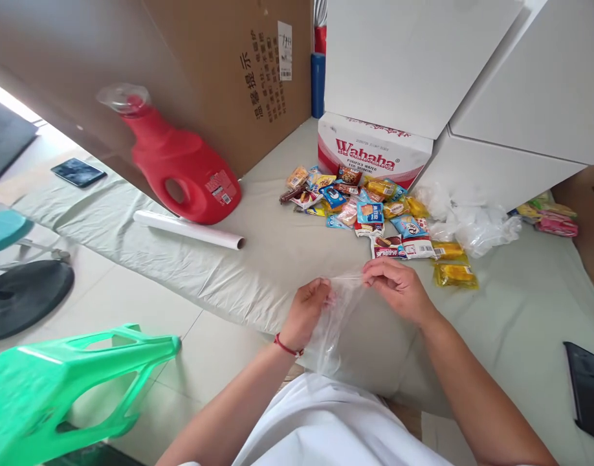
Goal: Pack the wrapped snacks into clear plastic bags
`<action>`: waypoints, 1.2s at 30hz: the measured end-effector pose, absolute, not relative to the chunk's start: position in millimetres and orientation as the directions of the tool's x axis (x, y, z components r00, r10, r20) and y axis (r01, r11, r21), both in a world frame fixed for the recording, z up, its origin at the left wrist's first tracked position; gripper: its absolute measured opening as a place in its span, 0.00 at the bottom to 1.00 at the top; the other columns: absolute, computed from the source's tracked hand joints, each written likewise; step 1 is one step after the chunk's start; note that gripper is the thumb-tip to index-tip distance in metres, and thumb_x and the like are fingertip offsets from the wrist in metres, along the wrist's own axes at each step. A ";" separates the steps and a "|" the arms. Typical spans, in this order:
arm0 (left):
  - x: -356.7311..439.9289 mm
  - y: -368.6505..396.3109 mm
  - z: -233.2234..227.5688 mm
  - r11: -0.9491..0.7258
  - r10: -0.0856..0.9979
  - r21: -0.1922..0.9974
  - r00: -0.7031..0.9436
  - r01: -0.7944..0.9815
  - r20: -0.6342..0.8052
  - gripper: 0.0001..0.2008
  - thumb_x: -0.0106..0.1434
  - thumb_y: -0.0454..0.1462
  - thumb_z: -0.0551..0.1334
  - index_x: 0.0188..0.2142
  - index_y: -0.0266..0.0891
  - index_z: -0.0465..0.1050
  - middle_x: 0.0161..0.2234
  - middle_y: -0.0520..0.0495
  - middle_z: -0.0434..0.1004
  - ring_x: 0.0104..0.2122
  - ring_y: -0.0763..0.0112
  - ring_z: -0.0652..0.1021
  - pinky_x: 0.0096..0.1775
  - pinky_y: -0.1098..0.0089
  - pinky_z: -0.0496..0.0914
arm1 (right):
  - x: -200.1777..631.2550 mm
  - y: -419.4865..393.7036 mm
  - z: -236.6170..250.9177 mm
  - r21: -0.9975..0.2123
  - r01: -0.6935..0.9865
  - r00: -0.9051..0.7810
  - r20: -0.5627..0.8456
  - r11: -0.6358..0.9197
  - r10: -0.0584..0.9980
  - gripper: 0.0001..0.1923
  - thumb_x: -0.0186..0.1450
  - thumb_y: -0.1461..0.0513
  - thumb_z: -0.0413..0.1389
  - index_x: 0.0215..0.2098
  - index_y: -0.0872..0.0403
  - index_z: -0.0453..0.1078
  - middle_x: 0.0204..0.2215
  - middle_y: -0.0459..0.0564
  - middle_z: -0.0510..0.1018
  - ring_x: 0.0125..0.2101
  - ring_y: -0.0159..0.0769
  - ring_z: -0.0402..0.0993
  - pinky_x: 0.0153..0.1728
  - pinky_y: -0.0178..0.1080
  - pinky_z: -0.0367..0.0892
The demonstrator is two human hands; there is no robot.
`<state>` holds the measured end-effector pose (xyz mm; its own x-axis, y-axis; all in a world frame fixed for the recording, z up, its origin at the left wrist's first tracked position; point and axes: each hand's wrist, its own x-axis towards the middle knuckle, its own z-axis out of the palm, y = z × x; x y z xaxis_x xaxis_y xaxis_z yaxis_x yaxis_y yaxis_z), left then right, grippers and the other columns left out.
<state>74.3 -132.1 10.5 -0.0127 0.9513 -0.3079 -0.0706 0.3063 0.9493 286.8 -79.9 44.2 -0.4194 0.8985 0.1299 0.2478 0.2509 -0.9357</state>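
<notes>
A clear plastic bag (336, 323) hangs stretched between my two hands, just in front of my body. My left hand (307, 310) pinches one side of its upper edge. On the other side, my right hand (398, 288) grips the same edge between thumb and fingers. Beyond the bag lies a heap of small wrapped snacks (369, 212) in many colours. Two yellow-wrapped snacks (455, 275) lie to the right of my right hand, near some crumpled clear plastic bags (488, 230).
Behind the snacks stands a Wahaha carton (372, 152). A red detergent bottle (180, 162) leans against a brown cardboard box (219, 71), with a white roll (190, 230) before it. A green stool (83, 382) lies at lower left; dark phones (78, 172) rest at both sides.
</notes>
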 end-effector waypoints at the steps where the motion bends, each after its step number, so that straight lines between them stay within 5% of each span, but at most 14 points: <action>1: 73.6 -129.8 8.1 0.321 0.946 0.933 0.004 -0.160 -0.325 0.23 0.63 0.56 0.62 0.25 0.40 0.69 0.27 0.49 0.71 0.27 0.71 0.70 0.30 0.70 0.66 | 292.9 -79.8 42.3 -0.943 0.233 -0.416 0.123 0.237 0.901 0.10 0.69 0.55 0.58 0.35 0.49 0.79 0.43 0.53 0.79 0.39 0.40 0.76 0.41 0.43 0.75; 6: 65.1 -121.4 1.2 0.365 0.931 0.878 0.124 -0.308 -0.343 0.26 0.62 0.60 0.62 0.25 0.40 0.66 0.19 0.54 0.64 0.19 0.76 0.63 0.22 0.73 0.56 | 319.5 -69.2 17.6 -0.991 0.073 -0.344 0.080 0.111 0.936 0.11 0.66 0.55 0.61 0.28 0.51 0.74 0.42 0.51 0.78 0.36 0.38 0.76 0.45 0.46 0.74; 10: 68.2 -112.6 -7.9 0.350 0.929 0.884 -0.008 -0.311 -0.371 0.25 0.63 0.59 0.61 0.26 0.41 0.65 0.19 0.53 0.67 0.18 0.75 0.66 0.20 0.72 0.55 | 326.1 -58.0 8.5 -0.995 0.086 -0.142 0.034 0.046 0.989 0.11 0.62 0.53 0.65 0.31 0.51 0.75 0.51 0.52 0.76 0.35 0.35 0.74 0.38 0.42 0.74; 13: 75.6 -112.2 -10.2 0.276 0.935 0.934 -0.163 -0.225 -0.316 0.24 0.66 0.58 0.59 0.30 0.40 0.70 0.28 0.48 0.76 0.23 0.71 0.75 0.22 0.72 0.61 | 321.4 -65.4 18.1 -0.990 0.090 0.083 -0.106 -0.113 0.991 0.15 0.61 0.49 0.66 0.37 0.50 0.75 0.37 0.48 0.77 0.24 0.28 0.65 0.20 0.31 0.63; 15: 82.9 -117.4 -6.4 0.228 0.946 0.969 -0.213 -0.093 -0.243 0.23 0.69 0.56 0.56 0.38 0.40 0.76 0.34 0.45 0.81 0.28 0.68 0.78 0.24 0.71 0.66 | 309.9 -79.9 27.0 -0.967 0.041 0.034 -0.250 -0.251 0.968 0.20 0.62 0.44 0.63 0.38 0.51 0.75 0.29 0.47 0.75 0.21 0.28 0.63 0.15 0.30 0.55; 19: 100.6 -133.5 5.7 -0.027 0.989 0.980 -0.135 0.199 0.055 0.18 0.72 0.49 0.56 0.50 0.45 0.80 0.48 0.42 0.83 0.48 0.59 0.81 0.48 0.61 0.77 | 266.4 -108.7 31.8 -0.938 -0.034 -0.202 -0.332 -0.346 0.921 0.30 0.64 0.36 0.56 0.44 0.52 0.77 0.40 0.54 0.80 0.39 0.40 0.75 0.29 0.35 0.73; 22: 106.9 -140.5 7.5 -0.128 0.988 0.960 -0.056 0.248 0.146 0.16 0.71 0.46 0.57 0.50 0.46 0.81 0.55 0.42 0.80 0.59 0.55 0.76 0.59 0.55 0.72 | 237.8 -112.7 20.3 -0.957 -0.049 -0.133 -0.277 -0.286 0.952 0.26 0.62 0.39 0.61 0.41 0.51 0.76 0.40 0.52 0.81 0.43 0.40 0.76 0.42 0.39 0.75; 25: 99.8 -137.0 2.2 0.043 0.991 0.993 -0.127 0.107 -0.030 0.21 0.71 0.52 0.57 0.52 0.45 0.79 0.57 0.41 0.78 0.54 0.55 0.79 0.44 0.60 0.80 | 232.5 -106.6 4.7 -0.957 -0.120 0.040 -0.269 -0.263 0.962 0.25 0.61 0.39 0.63 0.36 0.52 0.76 0.41 0.53 0.81 0.44 0.41 0.76 0.42 0.40 0.76; 28: 81.9 -123.6 -6.2 0.233 0.945 0.962 -0.200 -0.146 -0.259 0.27 0.66 0.59 0.59 0.48 0.41 0.79 0.54 0.39 0.79 0.46 0.58 0.81 0.30 0.69 0.77 | 248.3 -100.2 -6.9 -0.915 -0.244 0.115 -0.357 -0.323 0.927 0.26 0.55 0.40 0.67 0.34 0.52 0.75 0.42 0.54 0.81 0.42 0.42 0.78 0.38 0.41 0.78; 32: 53.2 -99.5 -18.0 0.320 0.880 0.906 -0.268 -0.276 -0.392 0.26 0.60 0.59 0.64 0.41 0.38 0.77 0.38 0.43 0.78 0.30 0.70 0.79 0.23 0.75 0.69 | 283.6 -94.9 -12.2 -0.861 -0.315 0.132 -0.456 -0.399 0.880 0.27 0.48 0.44 0.73 0.33 0.53 0.74 0.34 0.50 0.81 0.29 0.34 0.78 0.28 0.36 0.77; 36: 29.5 -81.6 -26.6 0.421 0.881 0.879 -0.133 -0.223 -0.455 0.20 0.61 0.54 0.64 0.35 0.38 0.75 0.22 0.54 0.67 0.16 0.78 0.67 0.17 0.76 0.56 | 317.8 -94.4 -11.0 -0.845 -0.254 0.116 -0.510 -0.471 0.852 0.27 0.47 0.45 0.74 0.34 0.54 0.76 0.27 0.47 0.78 0.21 0.29 0.71 0.19 0.31 0.71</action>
<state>29.5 -81.6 -26.6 -0.1326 0.8807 -0.4548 -0.2231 0.4205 0.8794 317.8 -94.4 -11.0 0.1160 0.8522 -0.5103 -0.2543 -0.4711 -0.8446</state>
